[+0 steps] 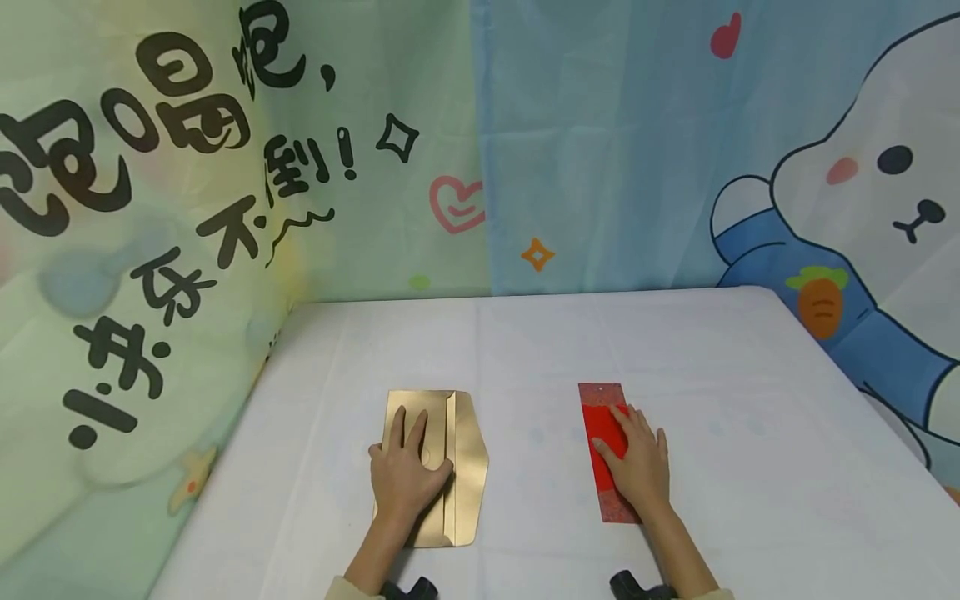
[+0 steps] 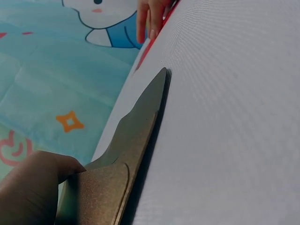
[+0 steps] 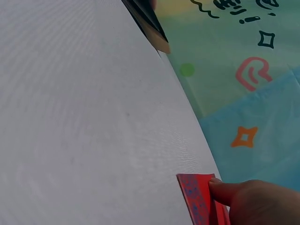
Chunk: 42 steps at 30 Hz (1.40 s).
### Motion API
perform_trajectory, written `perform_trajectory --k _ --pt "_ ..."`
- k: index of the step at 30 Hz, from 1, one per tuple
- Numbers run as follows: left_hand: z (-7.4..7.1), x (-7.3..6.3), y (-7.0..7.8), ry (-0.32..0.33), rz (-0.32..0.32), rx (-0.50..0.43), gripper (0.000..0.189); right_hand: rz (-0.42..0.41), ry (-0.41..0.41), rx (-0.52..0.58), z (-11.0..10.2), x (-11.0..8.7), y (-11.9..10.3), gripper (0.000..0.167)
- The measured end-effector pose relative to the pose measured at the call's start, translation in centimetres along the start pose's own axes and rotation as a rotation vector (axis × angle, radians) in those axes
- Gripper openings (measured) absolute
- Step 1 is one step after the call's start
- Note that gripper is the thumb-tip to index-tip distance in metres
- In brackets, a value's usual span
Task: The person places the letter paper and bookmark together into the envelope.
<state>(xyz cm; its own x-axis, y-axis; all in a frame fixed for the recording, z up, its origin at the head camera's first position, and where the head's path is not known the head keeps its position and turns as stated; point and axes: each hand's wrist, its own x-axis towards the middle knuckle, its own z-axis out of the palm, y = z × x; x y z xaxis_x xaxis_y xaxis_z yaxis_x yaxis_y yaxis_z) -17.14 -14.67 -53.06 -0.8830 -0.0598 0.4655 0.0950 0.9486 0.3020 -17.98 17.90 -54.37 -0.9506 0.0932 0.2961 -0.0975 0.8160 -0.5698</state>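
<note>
A gold envelope (image 1: 468, 467) lies on the white table, its flap spread out to the right. My left hand (image 1: 405, 479) rests on it with fingers stretched apart; the thumb (image 2: 40, 183) is close to the envelope's folded edge (image 2: 105, 197) in the left wrist view. Right of it is a narrow red packet (image 1: 598, 421) with patterned darker ends. My right hand (image 1: 641, 467) lies over the packet's right side, fingers extended, and partly hides it. In the right wrist view, the thumb (image 3: 248, 199) touches the red packet (image 3: 199, 192).
The white tabletop (image 1: 532, 350) separates the two paper items and reaches back to a printed cloth backdrop (image 1: 592, 167). Another cloth (image 1: 112, 275) with black lettering hangs along the left side. Dark wrist devices (image 1: 637, 586) show at the bottom edge.
</note>
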Motion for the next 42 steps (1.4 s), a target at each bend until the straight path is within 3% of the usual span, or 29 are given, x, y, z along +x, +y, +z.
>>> perform_trajectory --k 7,12,18,25,30,42 --pt "0.0 0.0 0.0 0.003 0.002 -0.008 0.071 0.049 0.141 0.166 0.3 0.2 0.3 0.05" --pt "0.0 0.1 -0.1 -0.003 0.009 0.001 0.071 0.187 0.136 0.301 0.1 0.4 0.2 0.042" --pt "-0.1 0.1 -0.1 -0.005 0.009 0.006 0.071 0.333 0.072 0.402 -0.6 0.5 -0.6 0.04" --pt "0.2 0.0 -0.1 0.01 0.02 -0.003 0.072 0.484 -0.209 0.572 -2.6 0.9 -1.8 0.046" --pt "0.4 0.0 -0.2 0.009 0.015 -0.006 0.073 0.5 -0.332 0.623 -3.3 1.1 -2.0 0.045" --pt "0.5 0.1 -0.3 0.002 -0.009 -0.007 0.071 0.442 -0.384 0.55 -3.4 1.3 -1.6 0.041"
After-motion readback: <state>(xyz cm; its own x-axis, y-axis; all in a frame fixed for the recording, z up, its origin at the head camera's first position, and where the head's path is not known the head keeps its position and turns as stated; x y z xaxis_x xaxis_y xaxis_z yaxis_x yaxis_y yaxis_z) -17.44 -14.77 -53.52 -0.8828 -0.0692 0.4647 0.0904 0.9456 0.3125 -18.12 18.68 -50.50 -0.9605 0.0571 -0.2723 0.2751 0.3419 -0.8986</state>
